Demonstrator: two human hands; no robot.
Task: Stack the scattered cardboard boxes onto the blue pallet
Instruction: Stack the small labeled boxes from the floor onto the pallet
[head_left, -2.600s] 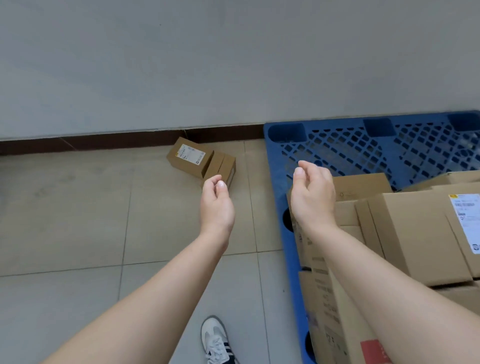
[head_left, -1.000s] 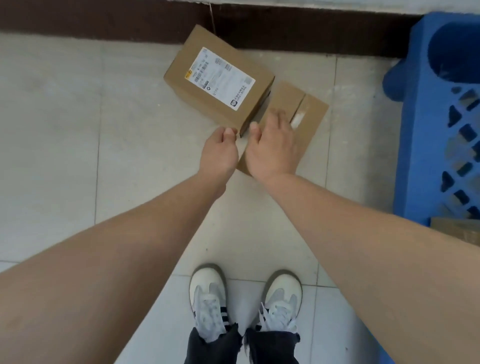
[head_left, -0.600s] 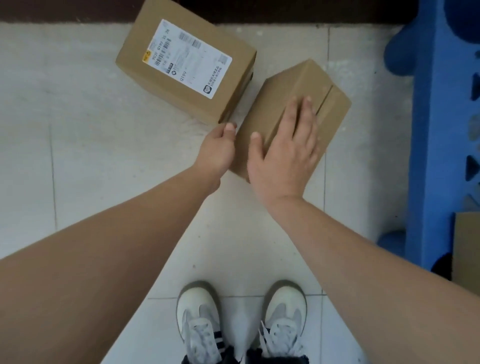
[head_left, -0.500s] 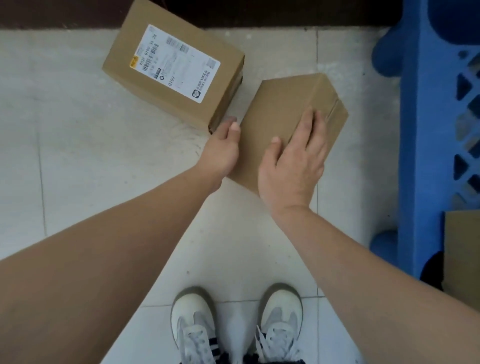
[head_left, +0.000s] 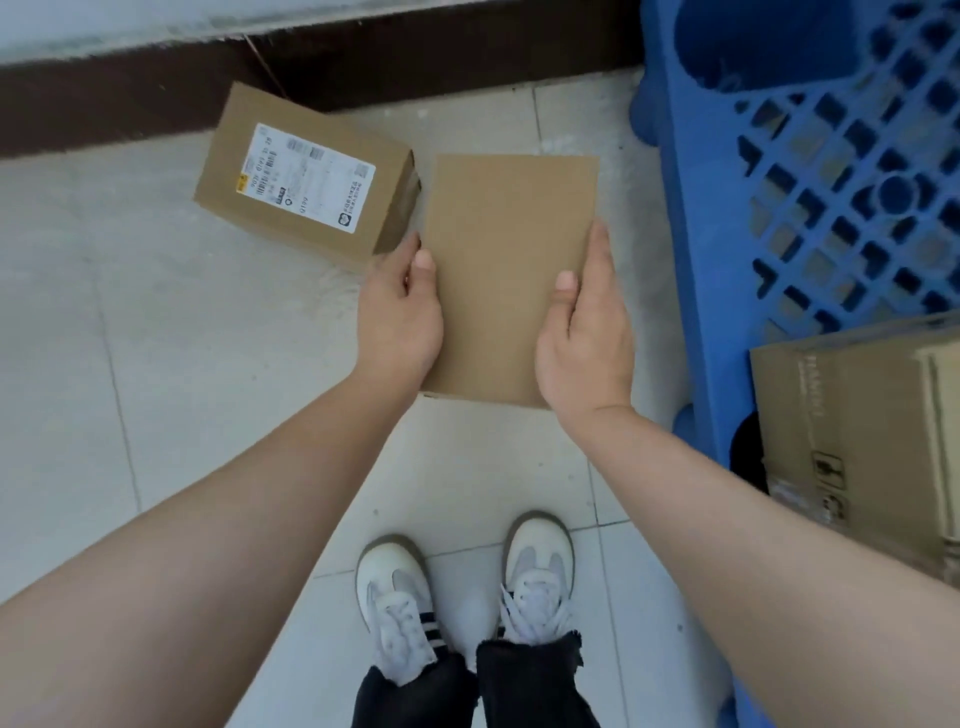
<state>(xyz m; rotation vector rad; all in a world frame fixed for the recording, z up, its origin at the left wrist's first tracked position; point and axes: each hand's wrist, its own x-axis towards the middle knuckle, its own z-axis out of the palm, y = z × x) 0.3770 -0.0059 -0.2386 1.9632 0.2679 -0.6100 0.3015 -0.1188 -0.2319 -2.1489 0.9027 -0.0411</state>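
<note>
A plain cardboard box is held above the tiled floor between both hands, its blank face turned up toward me. My left hand grips its left edge and my right hand grips its right edge. A second cardboard box with a white shipping label lies on the floor just left of it, near the wall. The blue pallet runs along the right side, with a stacked cardboard box on it at the right edge.
A dark brown skirting board and the wall close off the far side. My two white shoes stand on the tiles directly below the held box. Open tiled floor stretches to the left.
Both hands reached down to the plain box on the floor, tipped it up and lifted it, turning its blank face toward me. The labelled box stayed on the floor.
</note>
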